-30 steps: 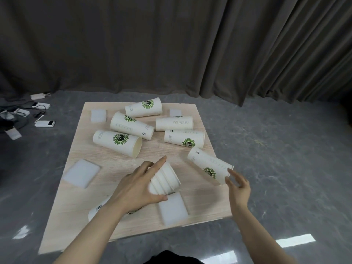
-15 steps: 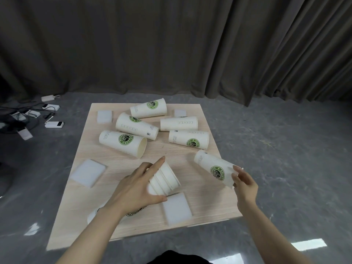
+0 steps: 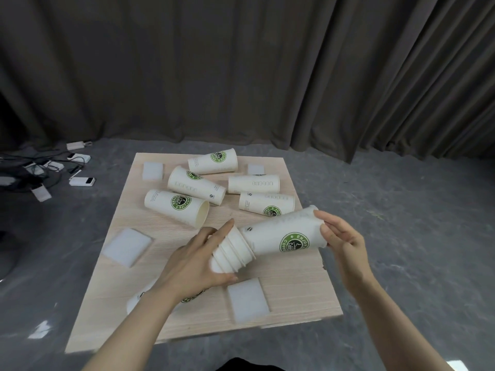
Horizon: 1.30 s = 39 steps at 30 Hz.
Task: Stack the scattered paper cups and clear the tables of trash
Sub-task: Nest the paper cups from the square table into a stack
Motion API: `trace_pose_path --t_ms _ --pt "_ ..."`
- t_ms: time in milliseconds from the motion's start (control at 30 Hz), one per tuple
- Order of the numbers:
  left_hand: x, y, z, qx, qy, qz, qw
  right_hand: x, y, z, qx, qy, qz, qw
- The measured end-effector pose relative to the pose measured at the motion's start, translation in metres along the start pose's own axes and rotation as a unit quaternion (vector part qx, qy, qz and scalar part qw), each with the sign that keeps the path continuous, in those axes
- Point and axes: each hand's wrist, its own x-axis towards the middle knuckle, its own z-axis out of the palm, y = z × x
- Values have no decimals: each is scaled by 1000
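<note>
The left hand [image 3: 197, 259] is wrapped round a nested stack [image 3: 231, 254] of cups held on its side above the worktop [image 3: 294, 290]. The right hand [image 3: 338, 235] pinches the wide rim end of one more cup [image 3: 284, 234], whose narrow base sits at the mouth of the stack, barely entered. Pushed off-axis, the base is likely to catch on the top rim and crumple the thin paper; a loose rim pinch could let the cup pivot and drop. A harder shove may slide the stack out of the left hand's grip.

Just below the hands a white pad [image 3: 247, 299] lies flat on the worktop, and under the left forearm another cup [image 3: 139, 301] lies half hidden, easy to knock off the near edge. A second pad [image 3: 126, 246] sits to the left.

Beyond, five cups [image 3: 176, 207] lie on their sides, close together, some apparently touching, so lifting one may roll its neighbour. Two small pads [image 3: 152, 171] lie at the far corners. None of these blocks the stacking move itself.

On the floor to the far left lie cables and small white boxes [image 3: 81, 181]; a dark curtain [image 3: 241, 76] hangs behind.
</note>
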Motion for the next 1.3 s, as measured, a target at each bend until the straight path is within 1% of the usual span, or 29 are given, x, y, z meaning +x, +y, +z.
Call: trace_pose_path --t_ms 200,333,533,600,733,867,933,1033,1067,1200,1300 --pt "-10 2 -8 -10 6 2 1000 4 -5 30 9 -70 10 997" --pt "-18 2 -9 -4 12 -1 1000 -5 -4 60 10 -137 16 990" --pt "-30 1 -14 -7 27 -26 999 -23 7 105 10 -209 32 977" --pt "-34 -2 -17 -6 33 -37 999 -28 10 119 16 -220 34 975" --pt "-40 -9 -23 -16 33 -59 998 -34 15 143 33 -216 45 975" --pt "-45 -26 -32 -25 47 -82 995 -33 19 167 39 -249 62 966" --pt "-50 -38 -40 -28 59 -101 993 -22 22 178 40 -239 74 967" --pt "-59 -59 -55 -24 67 -136 988 8 37 197 8 -147 106 984" --pt "-62 -66 -61 -16 69 -145 987 18 43 204 -10 -132 117 984" --pt "-74 -88 -78 -1 85 -177 981 51 75 237 -60 -116 156 979" --pt "-81 -101 -84 1 86 -195 977 68 95 256 -84 -94 165 978"
